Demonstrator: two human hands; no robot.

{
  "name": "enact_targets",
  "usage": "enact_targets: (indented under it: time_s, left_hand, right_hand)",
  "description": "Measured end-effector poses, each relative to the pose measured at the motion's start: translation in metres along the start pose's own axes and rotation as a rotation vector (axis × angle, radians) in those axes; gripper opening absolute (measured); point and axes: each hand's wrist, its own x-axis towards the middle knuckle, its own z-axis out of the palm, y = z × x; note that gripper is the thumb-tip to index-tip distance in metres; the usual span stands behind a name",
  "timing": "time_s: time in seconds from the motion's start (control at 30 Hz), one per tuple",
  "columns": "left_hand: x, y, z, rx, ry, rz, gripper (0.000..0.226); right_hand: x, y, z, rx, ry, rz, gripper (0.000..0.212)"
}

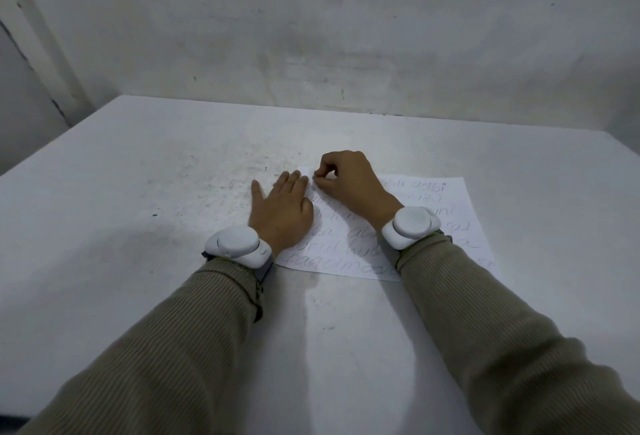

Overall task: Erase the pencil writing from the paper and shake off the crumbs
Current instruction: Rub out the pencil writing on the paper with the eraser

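Erasing seemed barely begun: the right grip (346, 178) pinched a likely eraser (316, 178) at the paper's (433, 212) far-left corner; the left grip (280, 209), fingers flat, pinned the sheet to the counter (138, 192). Next needed short strokes down the written lines.

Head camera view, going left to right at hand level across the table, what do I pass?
Left wrist device → left hand, lying flat → right hand, pinching what looks like an eraser → right wrist device → uncovered right part of the paper.
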Motion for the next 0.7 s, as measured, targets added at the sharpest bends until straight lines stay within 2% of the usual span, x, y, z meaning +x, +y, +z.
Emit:
enact_targets:
  time_s: [0.2,0.37,0.53,0.7]
  left_hand:
    - [0.0,0.0,0.0,0.0,0.002,0.0,0.053]
    - [0.0,0.0,0.001,-0.007,0.006,0.0,0.053]
    - [0.0,0.0,0.0,-0.005,-0.004,-0.001,0.053]
    - [0.0,0.001,0.001,0.0,0.006,-0.001,0.053]
  right_hand:
    - [0.005,0.011,0.0,-0.058,0.087,0.114,0.009]
    - [-0.005,0.007,-0.01,0.06,-0.022,0.056,0.011]
    - [-0.008,0.031,-0.021,0.043,0.119,0.168,0.014]
    - [-0.017,0.021,-0.023,0.03,0.003,0.072,0.011]
